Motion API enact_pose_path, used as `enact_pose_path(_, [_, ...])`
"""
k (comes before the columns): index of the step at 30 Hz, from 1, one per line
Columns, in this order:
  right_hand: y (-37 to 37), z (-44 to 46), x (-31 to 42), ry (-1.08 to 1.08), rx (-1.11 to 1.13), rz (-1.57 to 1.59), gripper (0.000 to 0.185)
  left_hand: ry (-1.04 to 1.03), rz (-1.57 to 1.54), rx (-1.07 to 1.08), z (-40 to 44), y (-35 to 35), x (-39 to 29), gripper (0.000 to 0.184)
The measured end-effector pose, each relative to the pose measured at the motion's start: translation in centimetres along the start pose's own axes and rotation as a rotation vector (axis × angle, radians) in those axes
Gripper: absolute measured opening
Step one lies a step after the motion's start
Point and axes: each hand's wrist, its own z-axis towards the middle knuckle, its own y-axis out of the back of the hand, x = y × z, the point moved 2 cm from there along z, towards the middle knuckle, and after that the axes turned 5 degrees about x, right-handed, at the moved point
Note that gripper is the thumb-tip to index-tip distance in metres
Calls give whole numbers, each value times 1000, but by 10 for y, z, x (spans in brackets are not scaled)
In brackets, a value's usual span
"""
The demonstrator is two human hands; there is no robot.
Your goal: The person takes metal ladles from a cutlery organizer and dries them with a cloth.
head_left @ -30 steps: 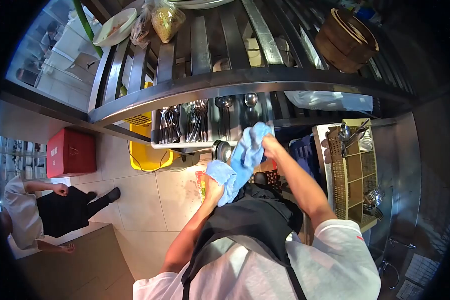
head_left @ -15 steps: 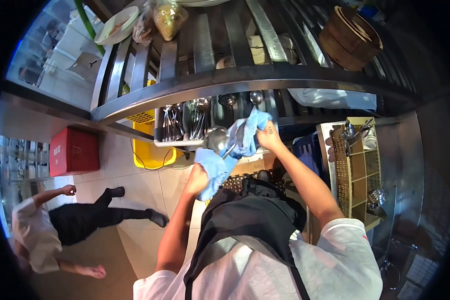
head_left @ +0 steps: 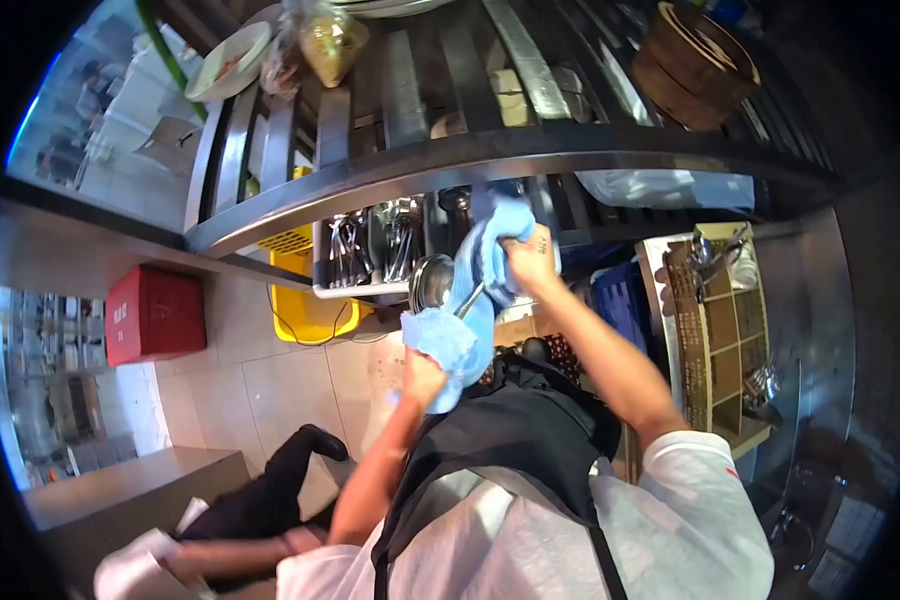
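A light blue cloth (head_left: 480, 262) stretches between my two hands, in front of the cutlery tray. My left hand (head_left: 425, 378) is closed on its lower end, near my apron. Higher up and to the right, my right hand (head_left: 532, 262) grips the upper part of it. A thin metal handle (head_left: 469, 301) shows between the folds, partly wrapped by the cloth. Just left of the cloth are round, shiny metal bowls like ladle heads (head_left: 431, 283); whether they join that handle is hidden. Blur covers the cloth's top end.
Forks and spoons (head_left: 375, 240) stand in a grey tray (head_left: 348, 292) beneath the slatted metal shelf (head_left: 410, 165). A divided wooden box (head_left: 725, 375) with utensils is at right. A yellow bin (head_left: 310, 322), a red box (head_left: 157, 315) and another person (head_left: 260, 500) are at left.
My left hand has moved up and right, closer to my right hand, bunching the cloth. My right hand shifted slightly left. The other person has moved nearer, behind my left arm.
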Motion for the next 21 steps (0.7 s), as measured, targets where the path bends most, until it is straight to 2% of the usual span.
enact_pose_path(1, [-14,5,-36,-177,-253,70,11,-125,331,50,-3,-9,4,24])
enact_pose_path(2, [-29,6,-63,-284,-297,486,16,-261,705,99,-2,-19,-1,23])
enact_pose_path(3, [-46,-3,-81,-390,-322,903,20,-338,882,149,0,-23,-5,22])
enact_pose_path(4, [-63,-18,-80,-249,-199,1090,26,-407,1002,185,2,-23,-6,21])
enact_pose_path(5, [-70,-30,-66,-294,-225,1116,26,-441,1042,203,4,-21,-7,20])
enact_pose_path(7, [-67,-30,-69,-297,-23,1065,25,-481,1036,198,1,-19,-13,18])
enact_pose_path(8, [-52,-26,-73,-321,158,848,22,-366,927,92,-7,-26,-22,20])
enact_pose_path(9, [-33,-24,-53,-310,134,609,18,-357,929,100,-13,-28,-33,20])
enact_pose_path(11, [7,-9,-24,-23,104,-55,14,-204,937,248,-15,-26,-48,21])
enact_pose_path(12, [13,0,-15,48,214,32,14,-137,414,338,-4,0,-21,23])
enact_pose_path(13, [14,11,-8,125,324,125,14,-137,414,334,-8,-11,-29,23])
enact_pose_path(14, [6,23,-20,169,291,356,15,-85,264,287,-15,-33,-47,26])
enact_pose_path(15, [-8,29,-49,390,-12,84,16,-33,112,240,-16,-46,-57,30])
enact_pose_path(16, [-17,24,-38,232,-71,504,16,-133,791,308,-7,-39,-47,22])
enact_pose_path(17, [-28,18,-27,68,-128,920,16,-140,789,311,-8,-53,-51,22])
enact_pose_path(18, [-38,16,-27,-9,-200,1039,7,-240,820,197,-9,-71,-53,20])
enact_pose_path(19, [-52,8,-39,-172,-145,1201,9,-331,850,77,-10,-83,-54,19])
enact_pose_path(20, [-61,-25,-12,-198,-106,1040,14,-348,804,110,1,-72,-33,25])
enact_pose_path(21, [-79,-22,-67,-239,-143,961,23,-343,805,108,0,-69,-27,25])
